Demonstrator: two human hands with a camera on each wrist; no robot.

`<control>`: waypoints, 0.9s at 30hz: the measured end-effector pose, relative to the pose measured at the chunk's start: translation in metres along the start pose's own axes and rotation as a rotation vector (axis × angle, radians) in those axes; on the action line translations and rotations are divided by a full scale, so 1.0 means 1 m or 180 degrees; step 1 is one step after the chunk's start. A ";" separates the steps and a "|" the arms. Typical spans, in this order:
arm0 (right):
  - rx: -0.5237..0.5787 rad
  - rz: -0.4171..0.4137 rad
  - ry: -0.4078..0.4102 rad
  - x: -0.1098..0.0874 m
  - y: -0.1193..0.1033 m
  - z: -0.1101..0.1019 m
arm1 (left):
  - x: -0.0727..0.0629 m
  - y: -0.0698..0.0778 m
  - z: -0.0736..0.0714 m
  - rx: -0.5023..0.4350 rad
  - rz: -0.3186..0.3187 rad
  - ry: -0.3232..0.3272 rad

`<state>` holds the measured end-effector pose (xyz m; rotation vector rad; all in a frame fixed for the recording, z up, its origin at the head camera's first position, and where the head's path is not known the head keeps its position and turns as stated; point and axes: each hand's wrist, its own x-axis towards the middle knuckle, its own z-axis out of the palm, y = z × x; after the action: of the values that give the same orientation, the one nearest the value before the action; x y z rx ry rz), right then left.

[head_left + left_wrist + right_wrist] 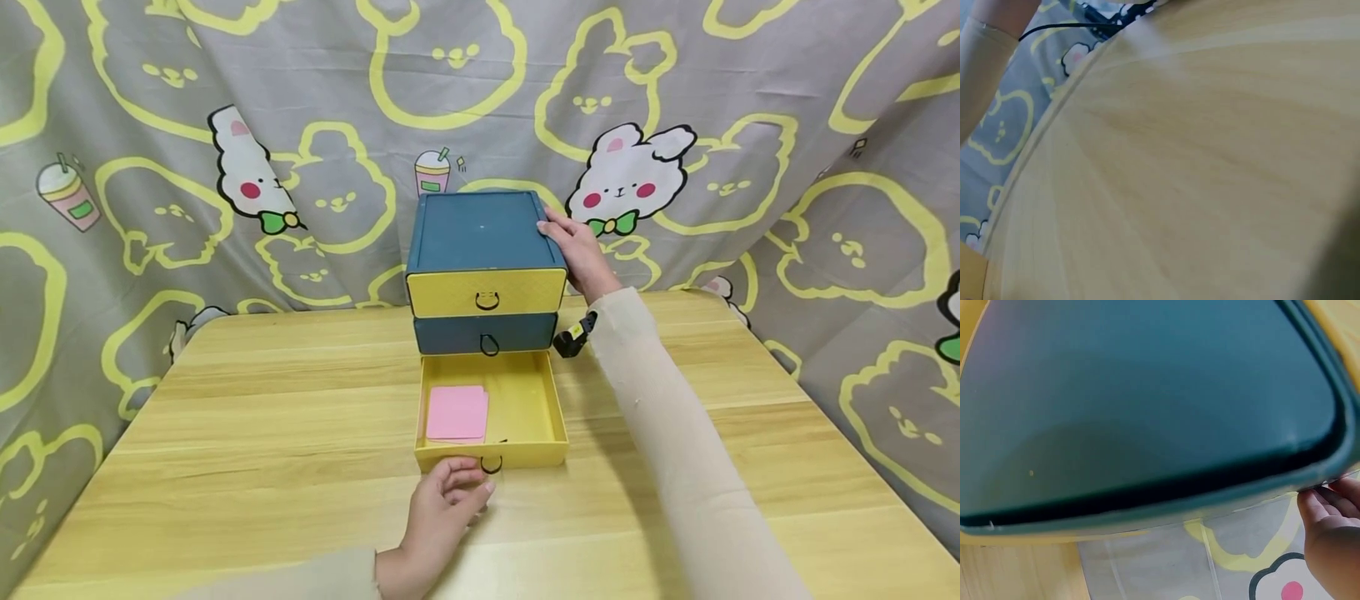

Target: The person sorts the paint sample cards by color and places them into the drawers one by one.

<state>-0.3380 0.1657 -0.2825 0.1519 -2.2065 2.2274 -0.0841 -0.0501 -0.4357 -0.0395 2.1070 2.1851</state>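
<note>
A small desktop drawer cabinet with a dark teal top stands on the table. Its yellow bottom drawer is pulled out, and a stack of pink sticky notes lies in the left part of it. My left hand is at the front of this drawer, beside the black loop handle, fingers loosely bent and thumb apart from them. With my right hand I hold the cabinet's top right edge toward the back. In the right wrist view, the right hand is at a corner of the teal top.
Above the pulled-out drawer sit a teal middle drawer and a yellow top drawer, both pushed in. The wooden table extends on both sides. A grey patterned curtain hangs behind it.
</note>
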 end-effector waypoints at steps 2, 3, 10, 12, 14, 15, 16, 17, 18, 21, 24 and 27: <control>0.0026 -0.0010 0.0000 0.000 0.000 0.000 | 0.002 0.001 0.004 -0.0005 -0.0115 0.0099; 0.0031 -0.0013 0.0004 0.000 0.000 0.000 | 0.003 0.001 0.005 0.0009 -0.0157 0.0155; -0.0009 0.0016 0.0026 0.001 0.000 0.000 | 0.010 0.003 0.013 0.0054 -0.0344 0.0382; 0.0008 0.0030 0.0025 0.001 0.000 0.001 | 0.012 0.003 0.014 0.0011 -0.0347 0.0399; 0.0023 0.0033 0.0027 0.001 -0.001 0.001 | 0.015 0.004 0.016 -0.0055 -0.0344 0.0419; 0.0031 0.0033 0.0024 0.001 -0.001 0.001 | 0.016 0.004 0.016 -0.0094 -0.0342 0.0436; 0.0043 0.0041 0.0022 0.001 -0.001 0.002 | 0.018 0.005 0.017 -0.0138 -0.0339 0.0461; 0.0053 0.0046 0.0020 0.001 -0.001 0.002 | 0.020 0.005 0.017 -0.0178 -0.0333 0.0493; 0.0061 0.0050 0.0017 0.001 -0.001 0.002 | 0.022 0.005 0.018 -0.0207 -0.0318 0.0528; 0.0077 0.0076 0.0008 0.001 -0.001 0.003 | 0.029 0.006 0.020 -0.0304 -0.0283 0.0658; 0.0088 0.0074 0.0007 0.000 -0.001 0.002 | 0.036 0.006 0.022 -0.0391 -0.0226 0.0765; 0.0072 0.0038 0.0020 0.000 -0.001 0.000 | 0.042 0.006 0.026 -0.0487 -0.0180 0.0845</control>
<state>-0.3375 0.1653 -0.2815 0.1319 -2.1856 2.2564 -0.1251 -0.0215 -0.4323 -0.4182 2.0257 2.4176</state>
